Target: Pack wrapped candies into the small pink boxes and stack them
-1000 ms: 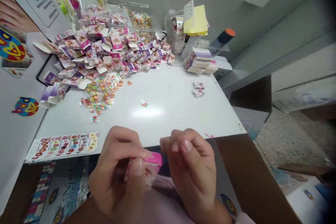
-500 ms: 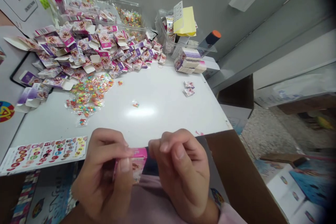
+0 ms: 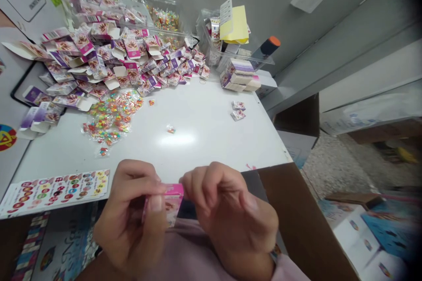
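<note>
- Carton point(image 3: 173, 204), small and pink-edged, sits in the left hand point(image 3: 132, 215) at the near side of the head view; thumb and fingers pinch it, seemingly to steady it while leaving one end exposed.
- Right hand point(image 3: 234, 210) is loosely open, fingers bent and thumb apart; its fingertips are beside the exposed end, though whether they touch it I cannot tell.
- Beyond them, small printed cartons point(image 3: 99, 57) lie heaped on the white table point(image 3: 204, 140), several with flaps open, perhaps piled there for easy reach.
- Sachets of colourful pieces point(image 3: 114, 116) lie loose before that heap; a lone sachet point(image 3: 170, 129) rests nearer the middle.
- Clear plastic bin point(image 3: 180, 35) at the back holds more such sachets.
- Another clear bin point(image 3: 263, 59) holds yellow paper point(image 3: 239, 24) and an orange-ended cylinder point(image 3: 268, 46).
- Sticker sheets point(image 3: 59, 191) lie along the near edge, to the left.
</note>
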Tool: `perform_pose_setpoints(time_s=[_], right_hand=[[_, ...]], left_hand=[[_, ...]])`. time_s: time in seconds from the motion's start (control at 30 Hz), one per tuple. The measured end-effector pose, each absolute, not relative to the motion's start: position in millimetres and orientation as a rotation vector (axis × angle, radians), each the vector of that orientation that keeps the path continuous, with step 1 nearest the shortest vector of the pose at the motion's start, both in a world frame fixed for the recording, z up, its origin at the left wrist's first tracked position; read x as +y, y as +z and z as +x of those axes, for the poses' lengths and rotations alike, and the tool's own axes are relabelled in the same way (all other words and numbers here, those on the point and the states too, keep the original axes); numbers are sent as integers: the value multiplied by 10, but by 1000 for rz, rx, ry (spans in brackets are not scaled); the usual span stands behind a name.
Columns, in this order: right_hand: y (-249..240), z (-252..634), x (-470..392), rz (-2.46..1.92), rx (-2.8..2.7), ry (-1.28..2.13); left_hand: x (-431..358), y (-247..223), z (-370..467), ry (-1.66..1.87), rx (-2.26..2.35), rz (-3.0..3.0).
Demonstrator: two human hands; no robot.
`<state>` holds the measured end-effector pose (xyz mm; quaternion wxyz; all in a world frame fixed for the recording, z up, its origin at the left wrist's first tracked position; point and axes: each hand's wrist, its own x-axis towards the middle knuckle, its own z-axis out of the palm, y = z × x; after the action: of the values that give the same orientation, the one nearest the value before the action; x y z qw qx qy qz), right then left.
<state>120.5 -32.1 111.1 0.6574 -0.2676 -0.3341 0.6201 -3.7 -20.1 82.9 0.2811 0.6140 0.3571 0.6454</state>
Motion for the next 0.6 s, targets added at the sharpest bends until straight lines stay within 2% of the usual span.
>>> perform_pose_setpoints(time_s=[0.6], right_hand=[[1070, 1154, -357, -649, -824, 1321]], left_hand=[[-206, 851, -44, 1679, 982, 1629]])
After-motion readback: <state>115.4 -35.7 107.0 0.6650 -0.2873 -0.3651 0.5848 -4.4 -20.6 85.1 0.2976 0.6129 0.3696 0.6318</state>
